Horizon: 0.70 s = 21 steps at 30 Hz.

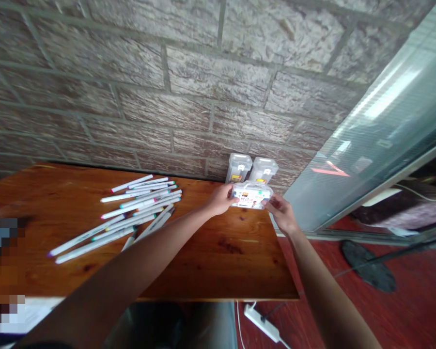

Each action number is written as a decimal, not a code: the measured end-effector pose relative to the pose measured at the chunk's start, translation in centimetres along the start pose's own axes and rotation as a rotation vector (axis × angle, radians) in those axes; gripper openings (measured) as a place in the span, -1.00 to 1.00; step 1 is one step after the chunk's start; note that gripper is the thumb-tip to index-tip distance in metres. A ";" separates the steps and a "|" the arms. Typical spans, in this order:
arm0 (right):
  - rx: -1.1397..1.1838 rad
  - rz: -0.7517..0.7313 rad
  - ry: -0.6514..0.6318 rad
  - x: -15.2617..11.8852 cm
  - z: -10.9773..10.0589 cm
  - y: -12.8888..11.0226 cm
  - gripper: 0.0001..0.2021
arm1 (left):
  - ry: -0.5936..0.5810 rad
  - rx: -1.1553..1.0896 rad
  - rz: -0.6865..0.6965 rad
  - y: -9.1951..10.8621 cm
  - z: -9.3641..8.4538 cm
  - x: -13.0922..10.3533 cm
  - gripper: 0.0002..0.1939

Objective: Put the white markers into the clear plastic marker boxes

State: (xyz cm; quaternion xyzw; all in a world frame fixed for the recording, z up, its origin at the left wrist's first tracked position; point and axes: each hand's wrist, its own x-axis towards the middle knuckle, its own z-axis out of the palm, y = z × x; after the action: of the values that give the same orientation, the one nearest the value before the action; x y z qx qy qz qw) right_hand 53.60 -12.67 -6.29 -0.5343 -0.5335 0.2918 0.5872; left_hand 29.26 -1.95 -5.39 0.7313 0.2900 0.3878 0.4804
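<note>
Both hands are engaged on one clear plastic case, which stands at the right part of the wooden surface, label facing the wearer. The left hand has its fingers clamped on the left end; the right hand has its fingers clamped on the right end. The opposed grip presumably keeps the case level and its face unobstructed. Whether its base bears on the wood cannot be determined.

Directly behind, two clear containers stand upright side by side near the brick wall, which likely limits backward movement. Loose white markers lie to the left in a roughly parallel spread, well apart from the case; the left forearm passes over some of them, so a leftward sweep could disturb them.

The right edge of the surface runs close beside the right hand, leaving little margin there; more open wood lies towards the near edge
</note>
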 end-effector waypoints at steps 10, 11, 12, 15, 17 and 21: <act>0.016 0.025 0.011 0.4 0.2 2.0 -0.56 | -0.008 0.023 -0.003 -2.0 0.0 0.1 -0.65; 0.015 0.029 0.013 0.3 0.2 2.1 -0.56 | -0.011 0.023 -0.006 -2.1 0.0 0.1 -0.65; 0.014 0.032 0.015 0.2 0.2 2.1 -0.56 | -0.013 0.024 -0.009 -2.2 -0.1 0.0 -0.65; 0.005 0.041 0.014 0.0 0.4 2.0 -0.55 | -0.017 0.027 -0.021 -2.1 -0.2 -0.3 -0.61; -0.002 0.046 0.010 -0.1 0.4 1.8 -0.55 | -0.023 0.024 -0.029 -2.0 -0.3 -0.5 -0.58; -0.003 0.056 0.004 0.0 0.5 1.7 -0.52 | -0.030 0.017 -0.043 -1.6 -0.6 -0.9 -0.62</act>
State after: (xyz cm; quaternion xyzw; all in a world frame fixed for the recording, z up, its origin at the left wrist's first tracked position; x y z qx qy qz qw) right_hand 53.54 -12.09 -7.97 -0.5504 -0.5175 0.3062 0.5792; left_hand 28.19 -1.81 -7.05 0.7345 0.3015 0.3641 0.4867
